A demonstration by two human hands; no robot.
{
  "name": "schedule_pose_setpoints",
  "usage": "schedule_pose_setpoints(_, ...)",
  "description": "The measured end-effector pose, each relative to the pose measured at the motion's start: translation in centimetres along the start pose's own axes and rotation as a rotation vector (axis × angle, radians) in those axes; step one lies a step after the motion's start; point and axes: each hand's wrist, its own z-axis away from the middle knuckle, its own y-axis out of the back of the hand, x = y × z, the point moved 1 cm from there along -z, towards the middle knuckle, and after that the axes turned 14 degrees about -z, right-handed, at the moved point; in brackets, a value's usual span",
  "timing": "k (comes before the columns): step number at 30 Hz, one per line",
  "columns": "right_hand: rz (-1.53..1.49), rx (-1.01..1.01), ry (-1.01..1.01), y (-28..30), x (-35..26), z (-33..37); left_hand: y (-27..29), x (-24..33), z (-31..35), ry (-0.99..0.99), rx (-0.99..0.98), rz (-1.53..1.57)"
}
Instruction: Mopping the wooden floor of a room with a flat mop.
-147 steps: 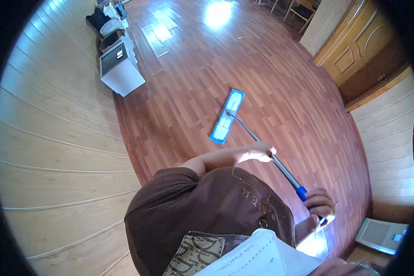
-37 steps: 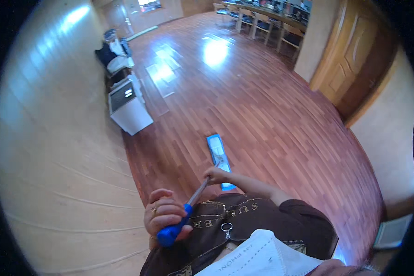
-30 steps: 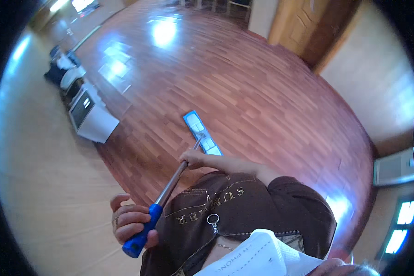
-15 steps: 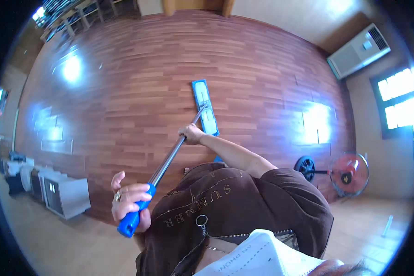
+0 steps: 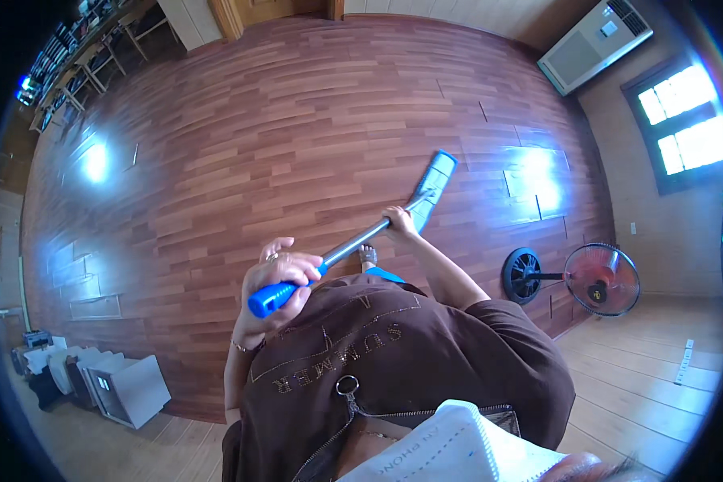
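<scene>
I hold a flat mop with both hands. My left hand point(image 5: 277, 285) grips the blue end grip point(image 5: 271, 297) of its handle close to my chest. My right hand point(image 5: 399, 222) is closed around the grey metal shaft point(image 5: 353, 243) further down. The flat blue mop head point(image 5: 434, 187) lies on the reddish-brown wooden floor point(image 5: 281, 145) ahead of me, angled toward the upper right. One of my feet point(image 5: 369, 255) shows beside the shaft. I wear a brown top.
A red pedestal fan point(image 5: 601, 279) with a round black base point(image 5: 524, 275) stands to my right. A white floor air conditioner point(image 5: 594, 44) is against the far right wall near bright windows point(image 5: 683, 120). Grey and white boxes point(image 5: 120, 386) sit at lower left. Chairs and tables point(image 5: 96, 48) are far left.
My view has swung round the room: the boxes slid to the lower left and the fan and air conditioner came in at right. The mop head moved from straight ahead toward the upper right.
</scene>
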Motion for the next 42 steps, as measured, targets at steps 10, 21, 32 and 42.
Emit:
schedule_pose_setpoints(10, 0.142, 0.117, -0.354, 11.5, 14.6, 1.7, -11.6, -4.1, -10.1, 0.193, -0.285, 0.334)
schedule_pose_setpoints(21, 0.07, -0.022, -0.275, 12.6, 18.6, -8.8, -12.3, -2.2, -15.1, -0.019, -0.171, -0.048)
schedule_pose_setpoints(32, -0.056, -0.331, 0.081, 1.2, -1.9, -18.1, -2.3, 3.4, -10.6, -0.12, 0.217, -0.408)
schedule_pose_setpoints(42, -0.272, -0.723, 0.459, -9.9, -17.2, -16.7, 3.5, 10.0, -5.3, -0.25, 0.3, -0.611)
